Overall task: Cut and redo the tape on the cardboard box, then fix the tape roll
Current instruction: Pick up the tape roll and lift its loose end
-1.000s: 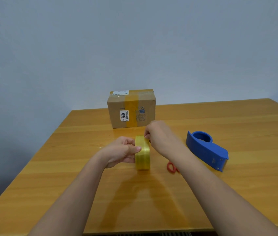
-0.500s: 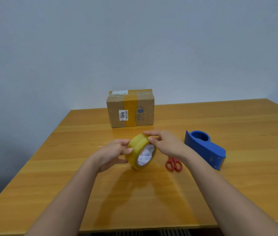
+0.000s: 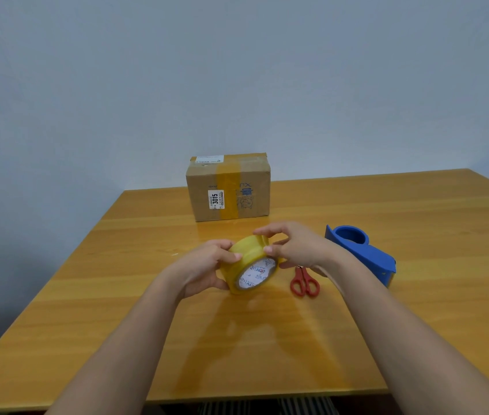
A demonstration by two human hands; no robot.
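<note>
A yellow tape roll [image 3: 247, 260] with a white printed core is held tilted just above the middle of the wooden table [image 3: 147, 324]. My left hand [image 3: 207, 268] grips its left side. My right hand [image 3: 295, 248] pinches the roll's top edge with thumb and fingertips. Behind them a cardboard box [image 3: 228, 188] stands upright, with yellow tape across its top and down its front, and a white label. Red-handled scissors [image 3: 304, 283] lie on the table under my right wrist, their blades hidden. A blue tape dispenser [image 3: 363, 256], holding no roll, rests to the right.
A plain pale wall rises behind the table. The table's left edge drops to a dark floor, and its near edge runs below my forearms.
The roll has turned from edge-on to show its white core face. My right hand has shifted onto the roll's top edge, uncovering the scissors' handles.
</note>
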